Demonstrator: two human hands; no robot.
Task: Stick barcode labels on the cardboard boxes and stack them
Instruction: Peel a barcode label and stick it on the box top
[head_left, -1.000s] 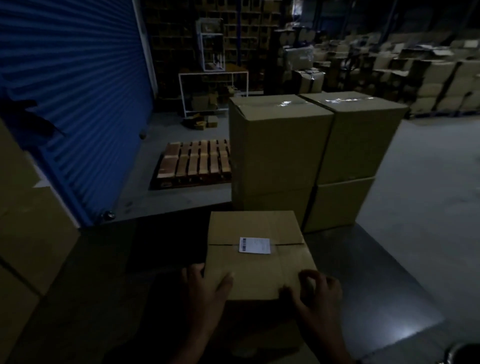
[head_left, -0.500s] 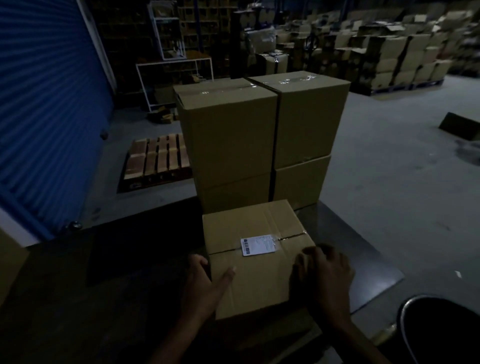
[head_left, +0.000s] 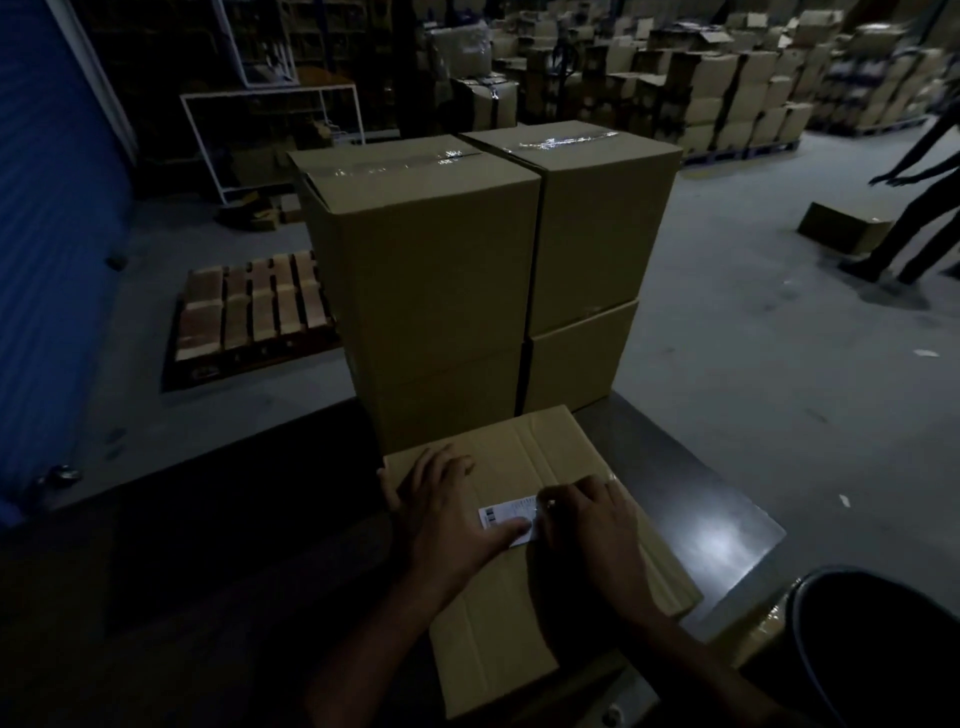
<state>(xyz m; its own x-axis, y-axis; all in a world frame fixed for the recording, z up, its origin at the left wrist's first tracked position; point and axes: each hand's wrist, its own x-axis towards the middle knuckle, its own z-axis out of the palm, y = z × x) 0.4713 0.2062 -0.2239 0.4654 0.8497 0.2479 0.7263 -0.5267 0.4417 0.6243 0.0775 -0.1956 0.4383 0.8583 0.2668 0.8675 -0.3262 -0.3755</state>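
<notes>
While pressing the barcode label (head_left: 506, 522) onto the near cardboard box (head_left: 524, 571) on the bench (head_left: 727, 525), labelling looks nearly done; stacking onto the four taped boxes (head_left: 467, 260) just beyond remains. Left hand (head_left: 447, 525) lies flat, fingertip on the label; right hand (head_left: 592, 525) curls fingertips against its right edge, gripping nothing.

hands: left hand (head_left: 441, 512), right hand (head_left: 589, 525) press barcode label (head_left: 501, 514) | on cardboard box (head_left: 550, 613)
</notes>
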